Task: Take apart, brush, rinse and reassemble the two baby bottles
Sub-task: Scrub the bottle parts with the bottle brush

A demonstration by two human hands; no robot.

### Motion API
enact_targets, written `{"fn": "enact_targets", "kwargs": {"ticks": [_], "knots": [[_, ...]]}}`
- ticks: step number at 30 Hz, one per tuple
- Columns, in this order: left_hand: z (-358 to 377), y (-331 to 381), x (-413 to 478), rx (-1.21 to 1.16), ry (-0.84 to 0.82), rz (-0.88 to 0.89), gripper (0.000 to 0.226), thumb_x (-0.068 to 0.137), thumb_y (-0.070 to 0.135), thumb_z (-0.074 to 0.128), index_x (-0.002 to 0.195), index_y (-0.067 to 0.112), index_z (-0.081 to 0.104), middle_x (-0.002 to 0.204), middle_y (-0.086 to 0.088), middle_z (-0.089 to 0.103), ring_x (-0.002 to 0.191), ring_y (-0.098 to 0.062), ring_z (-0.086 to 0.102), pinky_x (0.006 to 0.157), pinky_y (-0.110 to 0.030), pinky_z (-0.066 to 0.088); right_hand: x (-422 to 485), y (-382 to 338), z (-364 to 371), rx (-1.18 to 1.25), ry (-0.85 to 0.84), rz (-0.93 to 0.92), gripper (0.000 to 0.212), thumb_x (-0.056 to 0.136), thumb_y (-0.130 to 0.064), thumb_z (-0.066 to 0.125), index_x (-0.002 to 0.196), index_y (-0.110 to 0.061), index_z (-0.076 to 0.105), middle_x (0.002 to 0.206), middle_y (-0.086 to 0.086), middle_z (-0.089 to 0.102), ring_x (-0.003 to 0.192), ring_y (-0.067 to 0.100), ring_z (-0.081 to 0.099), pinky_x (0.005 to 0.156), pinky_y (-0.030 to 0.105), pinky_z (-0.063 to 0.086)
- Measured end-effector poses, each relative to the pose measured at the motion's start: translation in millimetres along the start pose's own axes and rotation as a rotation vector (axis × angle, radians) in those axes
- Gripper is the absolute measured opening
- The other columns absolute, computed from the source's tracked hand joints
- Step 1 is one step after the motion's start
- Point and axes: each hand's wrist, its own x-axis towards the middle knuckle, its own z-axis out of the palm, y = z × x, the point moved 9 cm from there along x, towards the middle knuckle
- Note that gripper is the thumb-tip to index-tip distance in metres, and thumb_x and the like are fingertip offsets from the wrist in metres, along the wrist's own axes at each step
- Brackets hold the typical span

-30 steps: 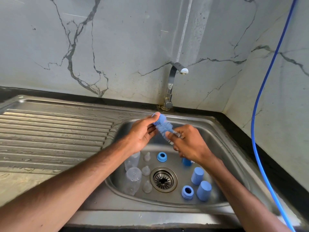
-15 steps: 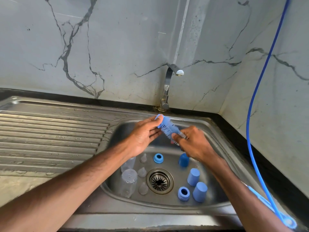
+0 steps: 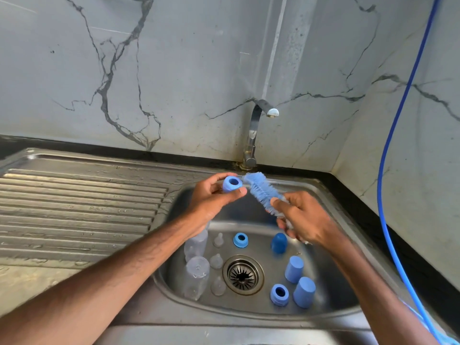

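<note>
- Blue screw ring [image 3: 232, 184] is pinched between the thumb and curled fingers of the left hand [image 3: 211, 202], above the back-left part of the steel sink [image 3: 224, 327], with its opening turned toward the camera.
- The right hand [image 3: 305, 220] grips the handle of a blue bottle brush [image 3: 261, 190]. The bristle head slants up and left, its tip just beside the ring.
- Both forearms reach in from the near edge, and the hands are close together over the basin.
- On the basin floor, two clear bottles [image 3: 196, 275] lie along the left wall with three clear teats [image 3: 216, 260] beside them.
- Two more rings [image 3: 240, 240] and three blue caps [image 3: 294, 269] sit around the drain [image 3: 243, 274].
</note>
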Motion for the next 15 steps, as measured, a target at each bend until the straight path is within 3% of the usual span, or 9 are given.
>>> {"fn": "enact_targets", "kwargs": {"ticks": [5, 11, 15], "knots": [[16.3, 3.9, -0.2, 0.016, -0.131, 0.071, 0.051, 0.069, 0.016, 0.091, 0.117, 0.012, 0.073, 0.11, -0.003, 0.078, 0.106, -0.02, 0.073, 0.093, -0.027, 0.058, -8.1, -25.0, 9.4, -0.03, -0.023, -0.168, 0.011, 0.106, -0.027, 0.052, 0.107, -0.025, 0.063, 0.067, 0.006, 0.074, 0.043, 0.02, 0.059, 0.037, 0.016, 0.038], [33.1, 10.8, -3.5, 0.149, -0.27, 0.141, 0.035, 0.083, 0.015, 0.084, 0.115, 0.007, 0.075, 0.111, -0.001, 0.078, 0.105, -0.013, 0.072, 0.094, -0.022, 0.055, -6.8, -25.5, -1.8, -0.178, 0.087, -0.172, 0.016, 0.105, -0.025, 0.055, 0.09, -0.027, 0.061, 0.062, 0.0, 0.073, 0.039, 0.014, 0.057, 0.048, 0.026, 0.047], [20.9, 9.5, 1.2, 0.177, -0.269, 0.102, 0.04, 0.079, 0.026, 0.085, 0.113, 0.006, 0.075, 0.111, -0.004, 0.078, 0.109, -0.023, 0.073, 0.101, -0.039, 0.055, -11.9, -28.2, 9.0, -0.042, -0.067, -0.188, 0.022, 0.106, -0.025, 0.057, 0.085, -0.026, 0.064, 0.06, 0.009, 0.069, 0.036, 0.018, 0.053, 0.035, 0.024, 0.039]]}}
